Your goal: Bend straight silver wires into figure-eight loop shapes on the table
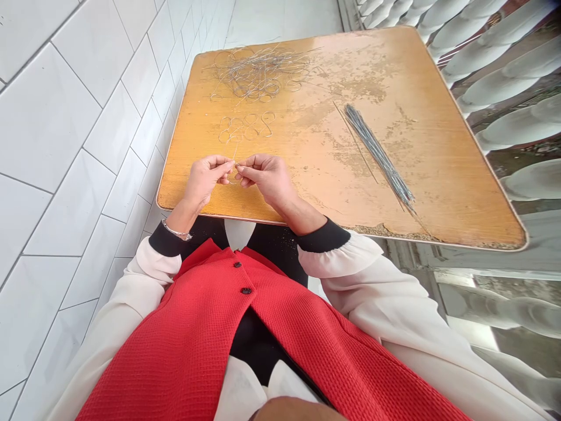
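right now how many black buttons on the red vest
2. One black button sits higher on the red vest, and the other just below it; others may be hidden lower down.

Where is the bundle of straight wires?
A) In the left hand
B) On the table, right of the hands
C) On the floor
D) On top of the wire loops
B: the bundle lies on the table, well to the right of the right hand.
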`<state>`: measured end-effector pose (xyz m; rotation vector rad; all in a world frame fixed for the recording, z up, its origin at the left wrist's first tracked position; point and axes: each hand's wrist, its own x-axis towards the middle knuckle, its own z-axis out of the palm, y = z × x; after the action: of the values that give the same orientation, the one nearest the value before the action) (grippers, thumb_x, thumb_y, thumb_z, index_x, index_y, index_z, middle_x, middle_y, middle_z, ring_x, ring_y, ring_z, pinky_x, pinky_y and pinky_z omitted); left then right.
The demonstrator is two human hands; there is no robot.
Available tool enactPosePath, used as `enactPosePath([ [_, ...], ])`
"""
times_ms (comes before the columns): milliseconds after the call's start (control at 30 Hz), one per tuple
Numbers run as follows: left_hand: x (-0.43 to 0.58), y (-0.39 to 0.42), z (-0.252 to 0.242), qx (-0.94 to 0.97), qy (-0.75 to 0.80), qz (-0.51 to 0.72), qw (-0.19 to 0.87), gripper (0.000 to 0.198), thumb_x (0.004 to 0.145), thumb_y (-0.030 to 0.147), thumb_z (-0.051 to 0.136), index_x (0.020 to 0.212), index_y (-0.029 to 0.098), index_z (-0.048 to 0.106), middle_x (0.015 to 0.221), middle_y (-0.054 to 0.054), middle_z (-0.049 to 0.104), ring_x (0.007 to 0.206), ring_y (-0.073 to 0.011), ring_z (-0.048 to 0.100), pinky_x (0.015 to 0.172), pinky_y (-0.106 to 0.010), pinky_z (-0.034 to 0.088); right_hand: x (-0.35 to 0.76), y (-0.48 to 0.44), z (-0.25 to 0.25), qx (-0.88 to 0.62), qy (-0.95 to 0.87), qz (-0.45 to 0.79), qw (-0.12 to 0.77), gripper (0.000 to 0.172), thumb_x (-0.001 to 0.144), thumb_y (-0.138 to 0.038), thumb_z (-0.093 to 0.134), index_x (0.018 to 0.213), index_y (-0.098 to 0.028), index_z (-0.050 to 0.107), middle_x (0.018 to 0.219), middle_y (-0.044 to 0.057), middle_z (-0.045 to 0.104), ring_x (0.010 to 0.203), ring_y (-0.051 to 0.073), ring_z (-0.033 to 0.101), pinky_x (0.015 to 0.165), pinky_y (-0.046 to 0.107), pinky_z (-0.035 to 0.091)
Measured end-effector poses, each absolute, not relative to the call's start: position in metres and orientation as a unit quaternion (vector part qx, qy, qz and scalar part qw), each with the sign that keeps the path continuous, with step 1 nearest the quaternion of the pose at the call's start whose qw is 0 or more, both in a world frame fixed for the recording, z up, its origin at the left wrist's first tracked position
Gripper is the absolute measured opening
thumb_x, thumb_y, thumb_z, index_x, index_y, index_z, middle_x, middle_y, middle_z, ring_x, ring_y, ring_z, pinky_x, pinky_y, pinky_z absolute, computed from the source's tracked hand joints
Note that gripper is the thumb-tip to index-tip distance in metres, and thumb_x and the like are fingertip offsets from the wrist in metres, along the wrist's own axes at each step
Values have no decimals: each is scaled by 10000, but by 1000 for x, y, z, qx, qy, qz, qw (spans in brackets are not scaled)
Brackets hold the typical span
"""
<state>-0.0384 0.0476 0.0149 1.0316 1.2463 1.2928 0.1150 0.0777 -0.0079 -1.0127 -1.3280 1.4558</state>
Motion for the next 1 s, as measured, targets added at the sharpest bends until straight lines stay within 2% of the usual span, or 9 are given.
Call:
enactPosePath([
  [467,-31,50,12,423,537,579,443,256,858,-13,631,663,151,602,609,75,576,457,-1,436,492,-170,365,115,79,-16,-402,-591,547,436,210,752,-285,870,702,-166,705,623,-5,690,476,71,530,508,216,478],
  [667,-41,50,13,450,533,556,451,153,904,175,711,763,171,651,681,45,633,550,-23,509,551,-163,426,115,78,-13,-414,-580,532,458,219,790,-337,852,721,-175,721,662,9,710,518,84,567,538,220,502],
  [767,-43,49,13,460,533,542,459,125,899,201,726,788,180,673,730,29,675,611,-38,542,562,-163,426,115,78,-11,-421,-587,521,455,222,800,-356,847,736,-177,733,690,12,716,568,96,597,585,228,530],
  [900,-43,47,15,463,532,535,466,149,885,151,725,748,175,674,749,22,685,626,-44,540,578,-184,417,115,75,-6,-418,-578,536,451,155,836,-299,809,779,-171,743,686,10,712,577,96,595,609,232,530],
  [1000,-43,47,15,456,536,539,463,159,881,126,718,735,172,678,717,29,660,624,-44,540,579,-187,409,115,72,0,-430,-575,538,442,129,849,-219,774,742,-162,728,642,8,693,532,89,565,582,232,499],
])
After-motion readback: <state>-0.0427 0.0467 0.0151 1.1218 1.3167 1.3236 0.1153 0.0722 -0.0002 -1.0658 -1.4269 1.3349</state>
